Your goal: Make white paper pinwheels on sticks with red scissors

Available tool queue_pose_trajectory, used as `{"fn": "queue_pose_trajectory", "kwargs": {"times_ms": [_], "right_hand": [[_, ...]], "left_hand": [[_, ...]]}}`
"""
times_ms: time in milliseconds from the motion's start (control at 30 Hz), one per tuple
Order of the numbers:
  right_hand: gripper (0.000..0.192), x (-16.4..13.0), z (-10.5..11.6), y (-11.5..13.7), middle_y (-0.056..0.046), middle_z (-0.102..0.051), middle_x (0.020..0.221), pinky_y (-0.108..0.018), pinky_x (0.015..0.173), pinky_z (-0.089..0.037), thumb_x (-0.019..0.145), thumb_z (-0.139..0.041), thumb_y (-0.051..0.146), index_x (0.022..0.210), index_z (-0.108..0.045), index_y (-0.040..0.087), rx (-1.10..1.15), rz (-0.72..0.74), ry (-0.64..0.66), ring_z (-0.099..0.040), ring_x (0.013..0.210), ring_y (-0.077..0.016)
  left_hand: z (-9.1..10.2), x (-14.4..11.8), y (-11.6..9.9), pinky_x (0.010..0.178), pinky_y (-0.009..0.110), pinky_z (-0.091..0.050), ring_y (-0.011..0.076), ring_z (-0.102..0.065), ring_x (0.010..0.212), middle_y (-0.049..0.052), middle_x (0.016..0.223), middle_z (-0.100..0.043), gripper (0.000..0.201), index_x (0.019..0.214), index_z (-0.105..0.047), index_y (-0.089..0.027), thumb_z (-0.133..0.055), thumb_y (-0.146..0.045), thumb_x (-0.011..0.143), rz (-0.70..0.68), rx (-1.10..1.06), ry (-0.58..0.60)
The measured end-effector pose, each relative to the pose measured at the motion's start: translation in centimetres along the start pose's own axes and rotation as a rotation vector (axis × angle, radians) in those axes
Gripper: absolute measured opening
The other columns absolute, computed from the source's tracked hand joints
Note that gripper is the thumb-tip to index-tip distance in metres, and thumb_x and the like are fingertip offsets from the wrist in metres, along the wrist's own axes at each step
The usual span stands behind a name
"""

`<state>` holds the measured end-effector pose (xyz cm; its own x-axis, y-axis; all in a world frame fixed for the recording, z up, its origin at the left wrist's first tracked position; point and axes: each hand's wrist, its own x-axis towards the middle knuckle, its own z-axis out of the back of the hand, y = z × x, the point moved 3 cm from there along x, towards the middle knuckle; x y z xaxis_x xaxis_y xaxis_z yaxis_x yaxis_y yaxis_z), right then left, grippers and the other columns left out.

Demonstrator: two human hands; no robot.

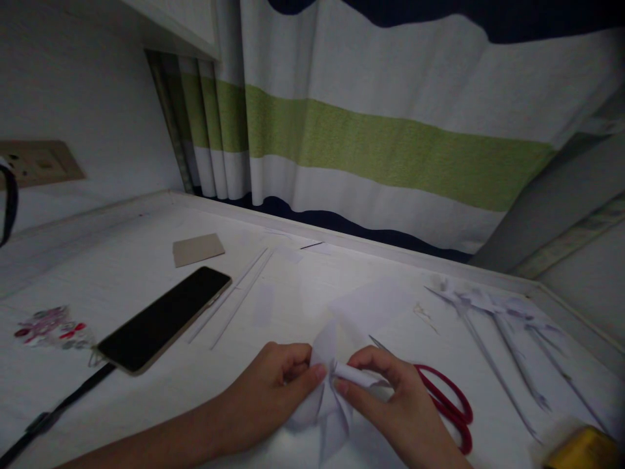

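A white paper flower [336, 423] with several pointed petals is held between both hands at the lower middle. My left hand [266, 397] pinches it near its centre with thumb and fingers. One petal is rolled into a tube, and my right hand [395, 391] grips that petal between thumb and forefinger. Scissors [452, 397] with red handles lie beside and partly behind my right hand, their blade tip showing above it. Beyond the flower, a white paper sheet [375, 301] lies flat on the white table [293, 293].
At left are a black phone [166, 319] with a strap and charms [53, 326], a beige card [198, 249] and thin white sticks [241, 299]. White paper flowers on stems [498, 326] lie at right, near a yellow object [586, 449]. A striped curtain [381, 143] hangs behind.
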<state>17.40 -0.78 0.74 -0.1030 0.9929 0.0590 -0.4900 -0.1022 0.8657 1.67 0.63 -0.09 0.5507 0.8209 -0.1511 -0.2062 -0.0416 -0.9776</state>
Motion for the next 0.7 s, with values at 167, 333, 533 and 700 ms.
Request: {"fn": "queue_pose_trajectory", "kwargs": {"times_ms": [167,333,533,700], "right_hand": [[0.031,-1.1,0.5,0.6,-0.007,-0.053,0.1,-0.043,0.08,-0.041,0.066,-0.067,0.017,0.093,-0.052,0.02,-0.449,0.638,-0.323,-0.049,0.092,-0.0249],[0.02,-2.1,-0.2,1.1,-0.005,-0.055,0.092,-0.045,0.082,-0.035,0.08,-0.048,0.009,0.081,-0.063,0.023,-0.722,0.973,-0.416,-0.048,0.083,-0.0199],[0.026,-2.0,0.0,1.4,-0.004,-0.066,0.082,-0.042,0.08,-0.034,0.086,-0.04,0.013,0.083,-0.065,0.021,-0.746,0.941,-0.315,-0.051,0.078,-0.0195],[0.028,-1.8,-0.1,1.5,-0.004,-0.067,0.079,-0.041,0.08,-0.034,0.087,-0.037,0.012,0.081,-0.064,0.018,-0.757,0.942,-0.268,-0.052,0.073,-0.0188]], "left_hand": [[-0.1,0.1,0.1,0.047,0.02,-0.028,0.009,-0.037,0.052,-0.003,0.059,-0.043,0.031,0.072,-0.05,-0.012,-0.042,-0.04,0.081,0.021,-0.121,-0.001],[-0.2,0.1,0.0,0.046,0.02,-0.026,0.0087,-0.035,0.051,-0.004,0.058,-0.042,0.029,0.07,-0.049,-0.013,-0.045,-0.04,0.079,0.033,-0.149,0.015],[-0.2,0.2,0.2,0.045,0.02,-0.025,0.0086,-0.033,0.05,-0.005,0.056,-0.039,0.03,0.069,-0.048,-0.014,-0.042,-0.042,0.08,0.039,-0.13,0.003],[-0.1,0.2,0.3,0.045,0.02,-0.024,0.0085,-0.033,0.051,-0.004,0.058,-0.038,0.031,0.068,-0.046,-0.014,-0.042,-0.042,0.081,0.009,-0.116,-0.007]]}}
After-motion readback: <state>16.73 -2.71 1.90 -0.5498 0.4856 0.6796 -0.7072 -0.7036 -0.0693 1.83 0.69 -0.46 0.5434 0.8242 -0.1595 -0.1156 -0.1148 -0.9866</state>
